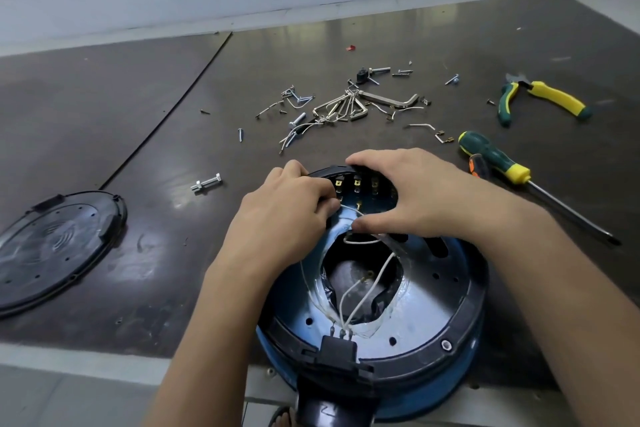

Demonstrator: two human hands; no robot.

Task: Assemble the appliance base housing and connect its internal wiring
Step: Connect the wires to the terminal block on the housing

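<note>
The blue round appliance base [433, 308] lies upside down at the table's front edge, with a black rim and an open middle. White wires [356, 298] run from a black connector block [337, 348] at the near rim up to brass terminals [356, 184] at the far rim. My left hand [287, 215] pinches a white wire end just below the terminals. My right hand [412, 191] grips the far rim, fingers over its top and thumb inside. The black round bottom cover [55, 246] lies apart at the left.
A pile of screws, hex keys and short wire leads [343, 104] lies behind the base. Green-yellow pliers [543, 100] and two screwdrivers [498, 163] lie at the right. A bolt [206, 181] sits left of my hands. The table's front edge is near.
</note>
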